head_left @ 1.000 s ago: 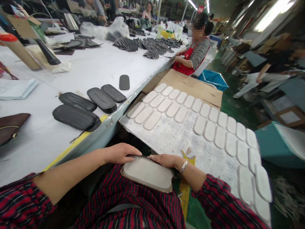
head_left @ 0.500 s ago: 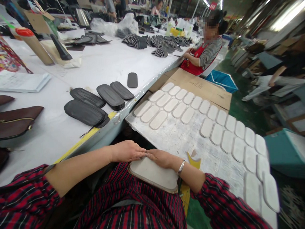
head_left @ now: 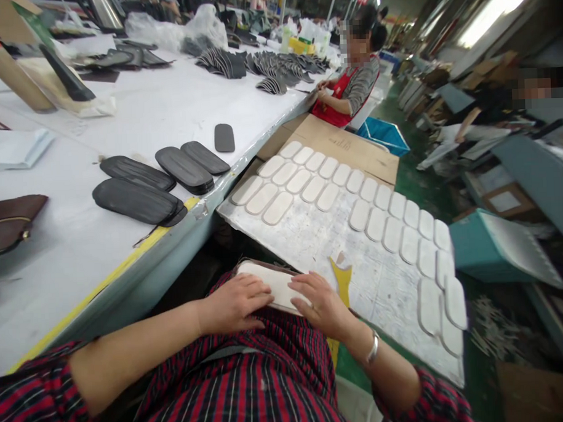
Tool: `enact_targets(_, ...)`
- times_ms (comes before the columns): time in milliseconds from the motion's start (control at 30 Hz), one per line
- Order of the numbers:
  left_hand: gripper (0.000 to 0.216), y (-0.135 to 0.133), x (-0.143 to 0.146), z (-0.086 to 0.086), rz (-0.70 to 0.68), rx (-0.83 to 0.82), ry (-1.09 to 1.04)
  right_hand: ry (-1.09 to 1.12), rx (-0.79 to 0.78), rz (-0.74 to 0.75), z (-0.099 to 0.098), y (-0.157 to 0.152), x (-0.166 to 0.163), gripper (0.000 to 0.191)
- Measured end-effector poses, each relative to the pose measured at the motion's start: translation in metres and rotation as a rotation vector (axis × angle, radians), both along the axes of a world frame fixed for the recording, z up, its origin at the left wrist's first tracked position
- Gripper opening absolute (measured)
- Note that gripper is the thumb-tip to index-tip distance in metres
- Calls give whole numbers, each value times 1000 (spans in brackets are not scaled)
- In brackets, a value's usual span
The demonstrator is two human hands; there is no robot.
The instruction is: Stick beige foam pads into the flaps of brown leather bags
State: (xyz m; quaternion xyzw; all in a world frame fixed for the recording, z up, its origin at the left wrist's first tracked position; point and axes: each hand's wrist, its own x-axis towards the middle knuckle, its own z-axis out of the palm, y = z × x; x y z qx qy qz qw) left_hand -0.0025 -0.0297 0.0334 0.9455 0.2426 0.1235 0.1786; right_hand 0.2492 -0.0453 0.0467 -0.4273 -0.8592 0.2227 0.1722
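Observation:
On my lap lies a pale, rounded oblong panel with a brown edge; whether it is one piece or a stack I cannot tell. My left hand rests over its left end, fingers flat on the top face, thumb by the near edge. Over the right end lies my right hand, its fingers stretched out and slightly spread on the surface. A gap separates the two hands, and the panel's pale middle shows there. Beside my lap, many similar pale oval pieces are laid in rows on a grey board.
Dark oval pieces lie stacked on the white table at left, near a brown zipped pouch. A yellow scrap lies on the board's near edge. A co-worker in a red apron sits beyond a cardboard sheet.
My hands have moved from touching each other at the panel's far edge to apart, one on each end. The panel is turned more level, and the view has shifted right.

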Motion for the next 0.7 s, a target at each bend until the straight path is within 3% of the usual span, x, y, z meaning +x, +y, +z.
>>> enact_targets(133, 43, -23, 22, -15, 33, 50, 85, -170, 164, -21, -21, -52, 9, 23)
enact_targets(233, 33, -26, 27, -20, 71, 98, 93, -207, 269, -36, -36, -68, 5, 27)
enact_targets(367, 26, -29, 29, -19, 107, 118, 77, -165, 314, -51, -40, -70, -3, 29)
enact_targets(567, 20, -34, 34, -17, 149, 123, 53, -50, 211, -256, -30, -66, -12, 17)
enact_targets(700, 19, -35, 35, -19, 187, 129, 34, -38, 193, -300, -27, -67, -15, 15)
